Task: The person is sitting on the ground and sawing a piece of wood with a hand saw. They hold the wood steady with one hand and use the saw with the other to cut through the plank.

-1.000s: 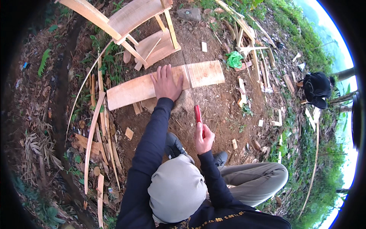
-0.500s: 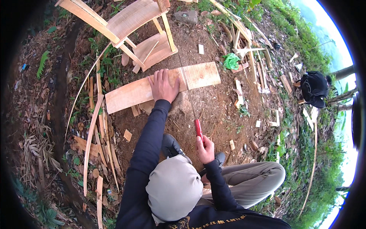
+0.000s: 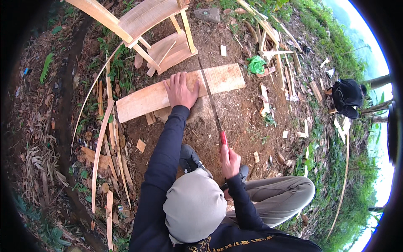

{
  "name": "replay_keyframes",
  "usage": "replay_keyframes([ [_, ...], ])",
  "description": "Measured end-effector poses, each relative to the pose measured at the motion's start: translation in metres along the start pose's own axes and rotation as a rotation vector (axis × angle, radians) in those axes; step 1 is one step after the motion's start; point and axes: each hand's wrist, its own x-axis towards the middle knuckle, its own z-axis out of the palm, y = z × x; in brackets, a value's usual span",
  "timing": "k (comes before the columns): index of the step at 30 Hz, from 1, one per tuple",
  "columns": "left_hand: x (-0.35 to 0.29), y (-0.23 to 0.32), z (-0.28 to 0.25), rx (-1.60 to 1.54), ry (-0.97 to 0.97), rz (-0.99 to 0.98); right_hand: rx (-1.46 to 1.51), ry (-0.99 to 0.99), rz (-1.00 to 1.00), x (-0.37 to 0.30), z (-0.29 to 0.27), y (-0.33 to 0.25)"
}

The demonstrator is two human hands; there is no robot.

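Note:
A pale wooden plank (image 3: 140, 101) lies slantwise over a stone (image 3: 194, 114) on the ground. My left hand (image 3: 182, 90) presses on top of the plank left of a cut line, fingers flat and thumb apart. In a closed grip, my right hand (image 3: 230, 161) holds the red handle of a handsaw (image 3: 223, 137). The saw's thin blade crosses the plank just right of my left thumb, its tip reaching past the far edge. How deep the blade sits in the wood I cannot tell.
A wooden bench-like frame (image 3: 153, 19) stands at the far left. Long strips (image 3: 100, 155) lie at left, and a pile of offcuts (image 3: 273, 38) at far right beside a green plastic bag (image 3: 256, 65). Someone in dark clothing (image 3: 347, 97) is at the right, near greenery.
My right hand has pulled the saw back toward me and slightly right, so less blade extends past the plank. My left hand stays pressed on the plank.

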Motion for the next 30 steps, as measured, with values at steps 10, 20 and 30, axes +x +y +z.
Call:
replay_keyframes([
  [10,-0.001,-0.009,0.005,0.011,-0.027,0.023,-0.015,-0.01,0.026,-0.015,-0.012,-0.019],
  [20,-0.006,-0.009,0.005,-0.028,-0.03,0.042,-0.097,0.035,0.018,-0.014,-0.006,-0.05],
  [30,-0.003,-0.001,0.002,0.027,-0.004,-0.008,-0.044,0.135,-0.069,-0.012,0.022,-0.023],
])
